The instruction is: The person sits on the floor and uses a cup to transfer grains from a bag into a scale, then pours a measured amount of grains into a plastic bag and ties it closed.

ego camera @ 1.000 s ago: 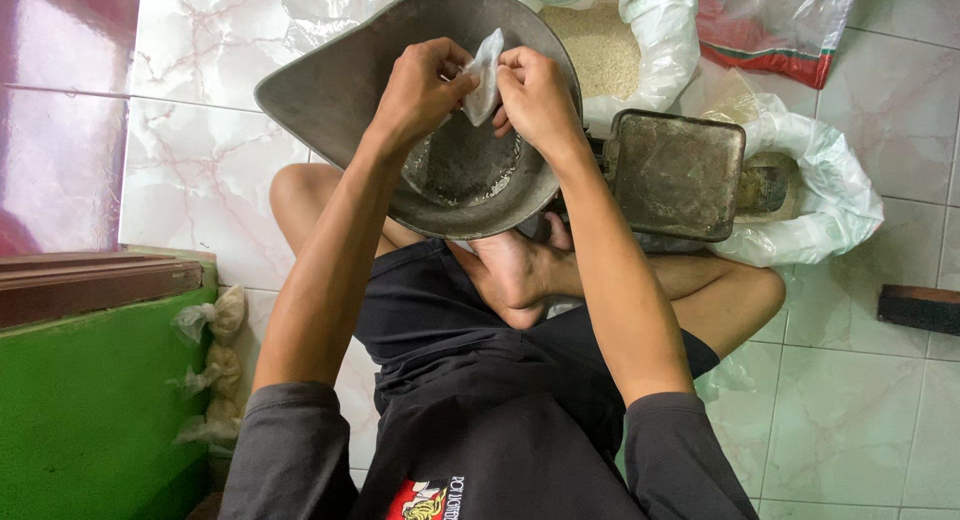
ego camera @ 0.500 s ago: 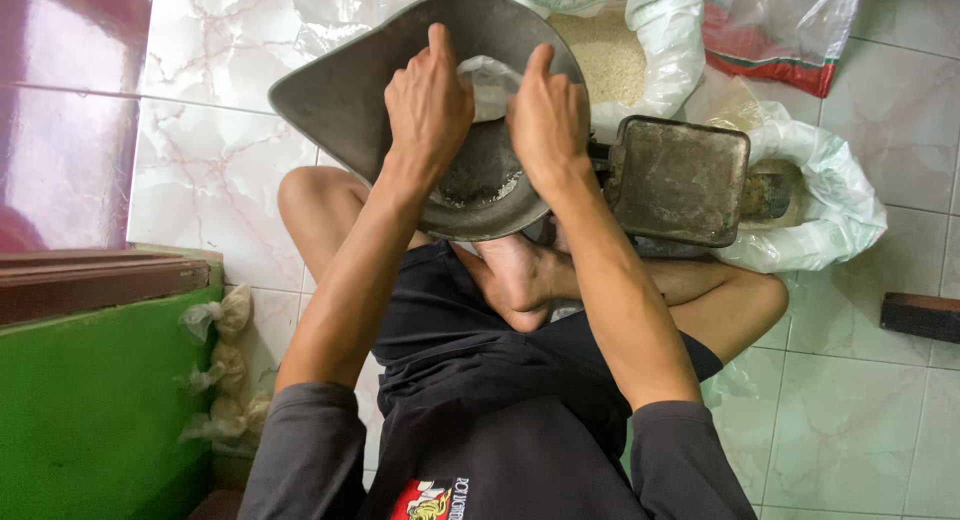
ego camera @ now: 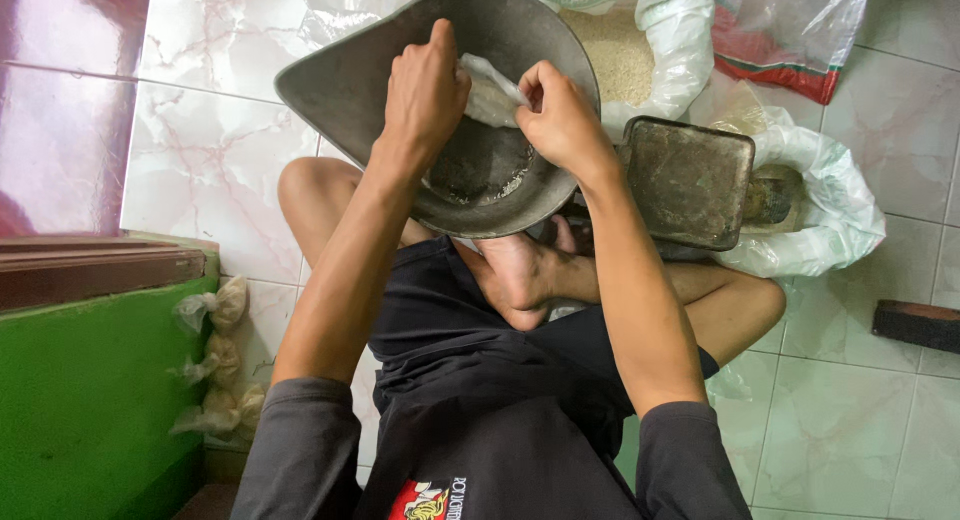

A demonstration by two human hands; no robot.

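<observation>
I sit cross-legged on a tiled floor with a large grey metal scoop pan point(ego camera: 350, 75) over my lap. My left hand point(ego camera: 425, 90) and my right hand point(ego camera: 560, 120) are both inside the pan, each pinching a small clear plastic bag point(ego camera: 490, 90) between them. The bag looks crumpled and holds some pale grain. A little grain lies at the bottom of the pan point(ego camera: 490, 180). My bare foot point(ego camera: 520, 275) shows just under the pan's near rim.
A white sack of pale grain point(ego camera: 620, 50) stands behind the pan. A square metal tin point(ego camera: 685, 180) rests on a second white sack point(ego camera: 830, 195) at the right. Several small filled bags point(ego camera: 215, 360) lie by a green box point(ego camera: 90, 400) at the left.
Both hands stayed in the pan on the small bag. The right hand's fingers drew back from the bag's top and now pinch its right side; the view shifted slightly.
</observation>
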